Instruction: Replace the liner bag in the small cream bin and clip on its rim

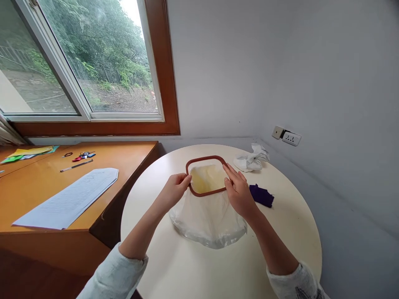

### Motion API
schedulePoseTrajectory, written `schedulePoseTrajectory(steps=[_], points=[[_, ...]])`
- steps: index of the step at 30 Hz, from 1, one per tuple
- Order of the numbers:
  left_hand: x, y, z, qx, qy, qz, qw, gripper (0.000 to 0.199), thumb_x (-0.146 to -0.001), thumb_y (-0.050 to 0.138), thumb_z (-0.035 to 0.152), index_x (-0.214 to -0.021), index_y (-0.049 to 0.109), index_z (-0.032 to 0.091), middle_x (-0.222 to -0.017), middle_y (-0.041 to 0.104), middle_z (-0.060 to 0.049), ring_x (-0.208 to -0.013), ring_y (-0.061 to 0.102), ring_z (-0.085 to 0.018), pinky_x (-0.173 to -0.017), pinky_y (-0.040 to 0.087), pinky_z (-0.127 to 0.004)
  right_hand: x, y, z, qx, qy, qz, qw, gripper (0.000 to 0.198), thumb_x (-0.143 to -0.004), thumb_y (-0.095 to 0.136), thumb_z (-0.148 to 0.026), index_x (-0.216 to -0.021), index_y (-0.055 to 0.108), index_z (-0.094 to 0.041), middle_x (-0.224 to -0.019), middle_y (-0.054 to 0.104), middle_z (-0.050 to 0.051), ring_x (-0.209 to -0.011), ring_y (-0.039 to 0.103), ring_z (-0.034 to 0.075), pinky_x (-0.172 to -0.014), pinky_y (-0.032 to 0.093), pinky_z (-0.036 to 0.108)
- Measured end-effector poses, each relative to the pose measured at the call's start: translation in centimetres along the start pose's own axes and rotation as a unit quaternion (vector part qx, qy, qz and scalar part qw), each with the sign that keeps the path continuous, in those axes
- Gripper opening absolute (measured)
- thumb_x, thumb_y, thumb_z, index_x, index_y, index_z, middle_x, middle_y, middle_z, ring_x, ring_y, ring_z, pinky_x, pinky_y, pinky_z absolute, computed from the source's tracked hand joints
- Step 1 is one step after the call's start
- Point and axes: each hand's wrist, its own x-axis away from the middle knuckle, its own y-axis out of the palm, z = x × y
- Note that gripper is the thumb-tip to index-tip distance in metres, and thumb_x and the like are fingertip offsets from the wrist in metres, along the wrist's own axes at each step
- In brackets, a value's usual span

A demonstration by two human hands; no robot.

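A reddish-brown rounded rectangular rim ring (pixel 207 194) is held level above the table. Below it, a clear plastic bag (pixel 208 224) hangs and spreads its loose edge over the tabletop. Through the ring shows a pale yellow inside (pixel 207 178), like that of a small trash bin. My left hand (pixel 177 189) pinches the ring's left side between thumb and fingers. On the right side, my right hand (pixel 238 189) holds the ring, its fingers laid along the outside and its thumb at the inner edge. The bin's outer walls are hidden by the bag.
On the round cream table (pixel 289 224) lie a crumpled white plastic bag (pixel 254 158) and a dark purple cloth (pixel 262 195). A wooden desk (pixel 121 191) at left carries paper sheets (pixel 71 199), a pen (pixel 76 165) and scissors (pixel 84 156). Walls stand behind and right.
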Motion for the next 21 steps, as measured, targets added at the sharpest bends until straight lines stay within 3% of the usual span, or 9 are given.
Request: schedulePoseTrajectory(steps=[2,5,9,16,18,21], points=[[0.6,0.0,0.7,0.035,0.004,-0.007,0.999,0.041,-0.078,0.047,0.05,-0.056,0.033,0.018,-0.052,0.028,0.006,-0.046,0.024,-0.007,-0.045,0.022,-0.022,-0.2,-0.1,-0.2,-0.065,0.001,0.029,0.997,0.046,-0.087,0.036,-0.027,-0.132,0.041,-0.022,-0.141,0.036,0.003,-0.131,0.029,0.018,-0.11,0.021,0.042],[1.3,-0.1,1.6,0.083,0.01,-0.05,0.995,0.04,-0.079,0.049,0.05,-0.057,0.037,0.018,-0.051,0.031,0.006,-0.046,0.027,-0.006,-0.044,0.024,-0.021,-0.9,-0.5,-0.4,-0.209,0.02,0.055,0.976,0.045,-0.086,0.039,-0.028,-0.131,0.043,-0.022,-0.138,0.04,0.003,-0.123,0.043,0.019,-0.105,0.034,0.038],[1.7,-0.6,2.0,0.116,0.016,-0.076,0.99,0.035,-0.081,0.048,0.049,-0.067,0.05,0.017,-0.051,0.038,0.005,-0.045,0.035,-0.007,-0.044,0.029,-0.021,-1.7,-1.5,-0.9,-0.346,0.063,0.038,0.935,0.043,-0.084,0.047,-0.029,-0.127,0.048,-0.019,-0.131,0.05,0.004,-0.115,0.052,0.02,-0.102,0.04,0.038],[1.2,-1.3,1.9,0.171,-0.003,-0.075,0.982,0.029,-0.081,0.05,0.045,-0.084,0.058,0.017,-0.053,0.045,0.003,-0.044,0.037,-0.007,-0.039,0.028,-0.019,-1.9,-2.7,-1.9,-0.398,0.079,-0.067,0.911,0.038,-0.081,0.056,-0.03,-0.118,0.056,-0.021,-0.125,0.055,0.004,-0.114,0.052,0.021,-0.103,0.039,0.039],[1.0,-1.1,1.8,0.17,-0.006,-0.066,0.983,0.028,-0.081,0.05,0.043,-0.089,0.058,0.017,-0.053,0.046,0.003,-0.041,0.037,-0.006,-0.038,0.026,-0.019,-2.4,-2.7,-1.7,-0.418,0.064,-0.068,0.904,0.04,-0.083,0.054,-0.033,-0.122,0.052,-0.024,-0.127,0.054,0.003,-0.115,0.051,0.02,-0.102,0.039,0.038],[0.6,-0.9,1.5,0.182,0.008,0.006,0.983,0.027,-0.082,0.05,0.041,-0.091,0.058,0.017,-0.05,0.043,0.005,-0.039,0.034,-0.005,-0.036,0.024,-0.018,-3.4,-2.5,-0.7,-0.424,0.053,-0.027,0.904,0.042,-0.088,0.043,-0.041,-0.127,0.046,-0.027,-0.128,0.053,0.003,-0.118,0.048,0.018,-0.102,0.037,0.039]])
